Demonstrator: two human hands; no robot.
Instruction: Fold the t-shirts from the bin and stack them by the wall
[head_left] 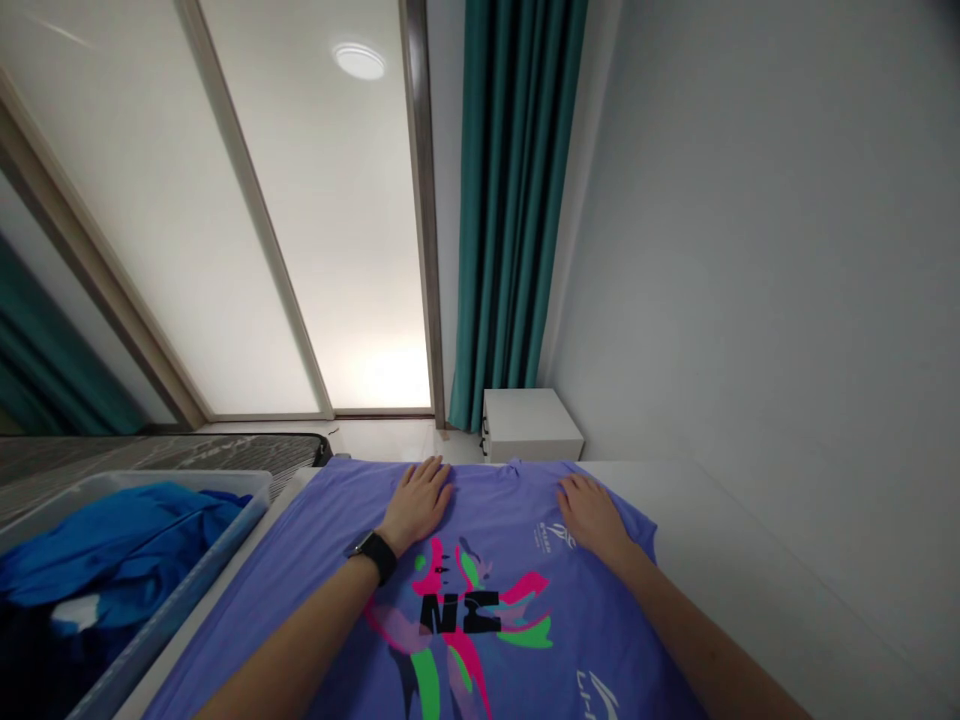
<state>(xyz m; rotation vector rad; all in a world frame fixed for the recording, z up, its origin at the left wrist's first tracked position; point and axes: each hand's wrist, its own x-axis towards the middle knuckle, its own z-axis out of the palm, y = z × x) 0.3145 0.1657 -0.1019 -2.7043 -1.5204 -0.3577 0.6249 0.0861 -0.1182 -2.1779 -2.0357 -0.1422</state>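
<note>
A purple T-shirt (pixel 495 500) with a pink, green and black print lies spread over a white surface, its lower part running out of the bottom of the view. My left hand (pixel 418 505) rests flat on the cloth near the far edge, fingers stretched out, a black watch on the wrist. Farther right, my right hand (pixel 592 515) lies on the shirt too, palm down beside a small white logo, its fingers extended. Neither hand has anything gripped in it.
On the left stands a translucent plastic bin (pixel 259 490) holding blue clothes (pixel 142 540). A small white cabinet (pixel 529 415) is beyond the white table (pixel 720 560). Teal curtains (pixel 517 200) and frosted sliding doors (pixel 322 220) are behind; a pale wall (pixel 765 250) closes the right side.
</note>
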